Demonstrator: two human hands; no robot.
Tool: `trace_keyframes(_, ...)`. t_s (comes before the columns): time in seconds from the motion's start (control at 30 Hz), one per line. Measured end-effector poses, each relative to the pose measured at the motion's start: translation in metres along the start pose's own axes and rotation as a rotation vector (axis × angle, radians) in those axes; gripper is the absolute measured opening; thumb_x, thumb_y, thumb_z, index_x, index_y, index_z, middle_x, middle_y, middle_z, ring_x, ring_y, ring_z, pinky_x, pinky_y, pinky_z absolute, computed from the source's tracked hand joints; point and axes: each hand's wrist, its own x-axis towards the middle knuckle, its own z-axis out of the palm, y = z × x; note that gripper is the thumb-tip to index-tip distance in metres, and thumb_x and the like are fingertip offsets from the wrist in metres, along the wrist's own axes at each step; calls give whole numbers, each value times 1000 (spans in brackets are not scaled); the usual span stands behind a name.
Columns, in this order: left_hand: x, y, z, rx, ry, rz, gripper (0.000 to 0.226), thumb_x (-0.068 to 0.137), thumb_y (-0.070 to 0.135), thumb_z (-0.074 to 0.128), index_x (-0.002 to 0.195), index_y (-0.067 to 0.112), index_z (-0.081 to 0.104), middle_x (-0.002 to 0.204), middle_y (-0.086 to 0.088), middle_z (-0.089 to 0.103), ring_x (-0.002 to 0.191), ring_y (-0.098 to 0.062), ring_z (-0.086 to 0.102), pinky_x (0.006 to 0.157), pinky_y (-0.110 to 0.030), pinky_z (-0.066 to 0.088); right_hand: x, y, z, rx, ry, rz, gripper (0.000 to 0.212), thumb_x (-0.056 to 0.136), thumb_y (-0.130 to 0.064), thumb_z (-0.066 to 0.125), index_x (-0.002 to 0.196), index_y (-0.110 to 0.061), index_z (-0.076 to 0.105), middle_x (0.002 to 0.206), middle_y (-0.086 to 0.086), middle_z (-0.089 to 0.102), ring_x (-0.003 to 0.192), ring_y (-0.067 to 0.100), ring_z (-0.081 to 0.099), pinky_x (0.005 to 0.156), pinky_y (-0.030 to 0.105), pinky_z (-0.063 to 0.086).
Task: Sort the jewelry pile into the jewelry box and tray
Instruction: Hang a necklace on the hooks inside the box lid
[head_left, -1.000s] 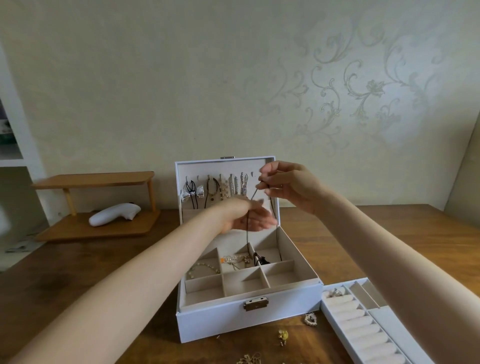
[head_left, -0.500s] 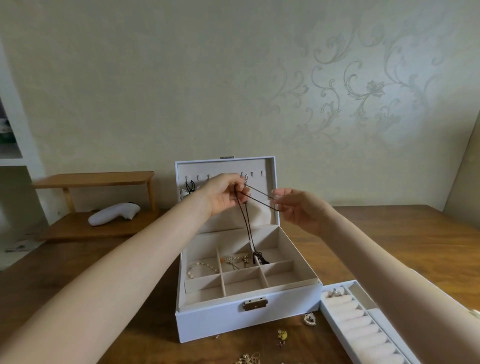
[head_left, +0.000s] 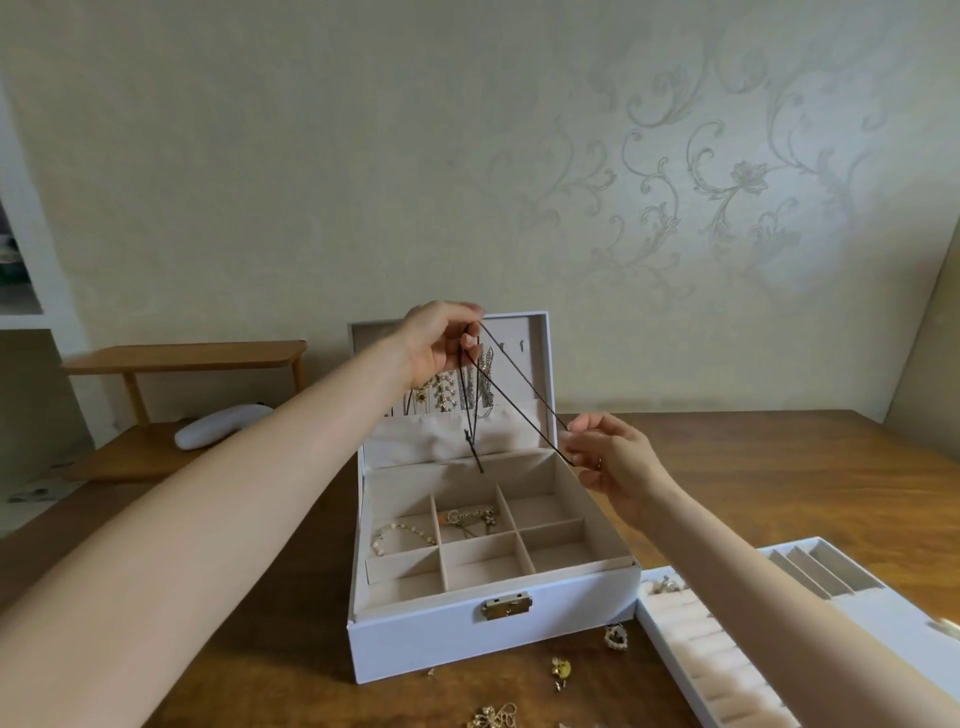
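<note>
A white jewelry box (head_left: 441, 644) stands open on the wooden table, its lid upright with several necklaces hanging inside. A dark cord necklace (head_left: 519, 384) is stretched between my hands. My left hand (head_left: 441, 345) pinches its upper end in front of the lid's hooks. My right hand (head_left: 605, 457) pinches the lower loop beside the box's right wall. The cord's loose ends dangle over the back compartment. Two compartments hold a bead bracelet (head_left: 400, 535) and a gold chain (head_left: 470, 517). A white ring tray (head_left: 696, 670) lies at the right.
Loose gold pieces (head_left: 561, 667) and a pearl heart earring (head_left: 616, 636) lie on the table in front of the box. A wooden shelf (head_left: 182, 358) with a white object (head_left: 221, 426) under it stands at the left. A patterned wall is behind.
My left hand has risen with the cord to the lid's top, and my right hand has dropped and pulled right, stretching the cord. Its pendant end has lifted out of the compartment.
</note>
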Motion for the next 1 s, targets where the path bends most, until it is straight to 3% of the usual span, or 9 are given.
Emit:
trace_keyframes(0.23, 1, 17, -9, 48, 8, 20, 8, 89, 3, 57, 84, 9, 58, 55, -2, 55, 35, -4, 42, 41, -17, 45, -7, 14, -4, -332, 20, -150, 20, 84, 6, 58, 80, -7, 73, 47, -7, 43, 50, 10, 33, 40, 18, 24)
trace_keyframes(0.33, 1, 24, -14, 69, 14, 24, 5, 89, 3, 58, 86, 7, 57, 61, -3, 52, 36, -5, 43, 42, -18, 47, -9, 12, -2, -490, 12, -204, 16, 86, -7, 62, 81, -15, 76, 47, -10, 50, 50, 8, 39, 45, 19, 30)
trace_keyframes(0.43, 1, 36, -22, 29, 27, 49, 5, 89, 1, 57, 87, 6, 57, 55, -1, 53, 36, -4, 42, 42, -17, 46, -11, 13, -2, -618, -27, -271, 9, 84, -24, 70, 80, -19, 76, 53, -15, 59, 51, -2, 49, 51, 9, 35)
trace_keyframes(0.53, 1, 47, -28, -9, 33, 68, 8, 91, 2, 54, 86, 6, 57, 58, -1, 51, 36, -4, 41, 41, -16, 44, -12, 13, -2, -708, -55, -303, 5, 83, -24, 72, 80, -21, 76, 62, -17, 65, 56, -12, 54, 56, 5, 38)
trace_keyframes(0.6, 1, 49, -30, -5, 28, 65, 9, 91, 2, 53, 85, 6, 58, 58, 0, 52, 37, -3, 41, 41, -16, 43, -12, 13, -3, -682, -83, -275, 10, 82, -21, 72, 73, -21, 75, 63, -14, 66, 58, -8, 54, 57, 8, 37)
trace_keyframes(0.67, -1, 48, -31, -4, 14, 42, 8, 91, 3, 54, 85, 6, 59, 59, -1, 55, 39, -2, 41, 40, -13, 41, -12, 11, -4, -554, -124, -229, 10, 81, -18, 73, 71, -17, 76, 80, -4, 68, 71, 3, 56, 61, 15, 40)
trace_keyframes(0.77, -3, 38, -28, 81, -20, 1, 7, 91, 4, 56, 85, 5, 59, 55, 0, 59, 40, -2, 43, 40, -12, 42, -12, 1, 0, -437, -152, -281, 7, 78, -16, 74, 72, -13, 77, 106, 0, 59, 101, 6, 58, 87, 19, 44)
trace_keyframes(0.83, -3, 28, -24, 131, -52, -11, 9, 91, 5, 56, 83, 6, 60, 51, 2, 60, 38, -1, 45, 40, -12, 43, -12, -12, 10, -423, -160, -313, 10, 79, -17, 74, 71, -13, 76, 101, -3, 60, 93, 6, 60, 83, 15, 45)
trace_keyframes(1.0, -4, 5, -13, 217, -92, -35, 10, 92, 6, 55, 83, 8, 59, 49, 5, 61, 39, -2, 51, 39, -13, 43, -7, -50, 44, -469, -176, -176, 23, 88, -23, 65, 71, -8, 67, 53, 4, 60, 47, 11, 54, 54, 21, 46)
